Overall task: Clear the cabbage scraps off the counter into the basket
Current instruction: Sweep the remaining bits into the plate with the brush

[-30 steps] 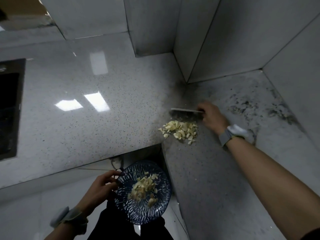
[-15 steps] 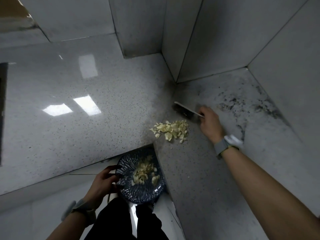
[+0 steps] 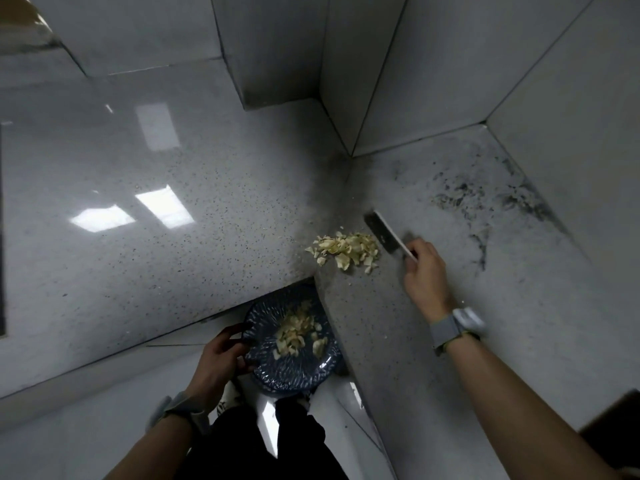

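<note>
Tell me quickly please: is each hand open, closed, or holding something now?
Left hand: closed, gripping the rim of the blue basket.
Right hand: closed, gripping the knife by its handle.

Speckled stone counter (image 3: 173, 258): glossy with glare at left, matt and black-smudged at right. Smooth wall tiles (image 3: 433, 64). Dull metal knife (image 3: 381, 233). Glossy basket (image 3: 294, 375). Woven strap (image 3: 441, 332).

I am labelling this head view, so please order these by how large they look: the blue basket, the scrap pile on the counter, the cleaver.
1. blue basket
2. scrap pile on the counter
3. cleaver, seen almost edge-on, so its real size may be larger than it looks
</note>
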Available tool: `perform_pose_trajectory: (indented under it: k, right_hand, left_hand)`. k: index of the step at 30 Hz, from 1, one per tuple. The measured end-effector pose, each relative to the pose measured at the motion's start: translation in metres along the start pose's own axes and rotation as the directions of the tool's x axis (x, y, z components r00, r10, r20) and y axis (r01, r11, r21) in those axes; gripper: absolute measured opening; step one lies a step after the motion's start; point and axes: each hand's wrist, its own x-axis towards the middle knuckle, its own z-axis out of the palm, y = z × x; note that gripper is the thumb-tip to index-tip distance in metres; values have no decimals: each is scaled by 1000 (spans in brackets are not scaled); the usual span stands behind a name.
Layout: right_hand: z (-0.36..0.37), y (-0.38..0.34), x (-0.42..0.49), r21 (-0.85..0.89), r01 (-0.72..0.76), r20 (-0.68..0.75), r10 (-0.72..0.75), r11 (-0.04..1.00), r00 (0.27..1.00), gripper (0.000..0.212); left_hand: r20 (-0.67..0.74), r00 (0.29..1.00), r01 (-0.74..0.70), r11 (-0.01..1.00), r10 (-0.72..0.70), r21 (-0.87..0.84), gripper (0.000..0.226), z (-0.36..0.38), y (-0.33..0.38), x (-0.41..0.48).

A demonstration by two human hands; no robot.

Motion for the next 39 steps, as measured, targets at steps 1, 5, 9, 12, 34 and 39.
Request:
perform_pose_trajectory:
  k: [1, 5, 9, 12, 34, 39]
  right_hand:
    - [4, -5, -10, 18, 34, 15, -34, 999, 999, 12]
    - [13, -14, -46, 58, 55, 27, -57, 997, 998, 17]
    - [5, -12, -45, 90, -58, -108, 67, 994, 992, 14]
    - [1, -10, -34, 60, -170, -140, 176, 984, 974, 15]
    - [27, -42, -146, -7, 61, 159, -59, 998, 985, 18]
    - [17, -40, -128, 48, 79, 80, -82, 996, 993, 14]
  left_hand:
    - [8, 1000, -4, 1000, 4, 1, 37, -1, -1, 0]
    - [28, 1000, -14, 1000, 15, -15, 35, -6, -7, 1]
    - [42, 999, -27, 1000, 28, -10, 36, -6, -13, 2]
    - [40, 998, -36, 999, 38, -32, 35, -9, -14, 4]
    - [-98, 981, -150, 978, 165, 148, 22, 6, -14, 44]
    - [-85, 983, -148, 980, 160, 132, 23, 7, -18, 44]
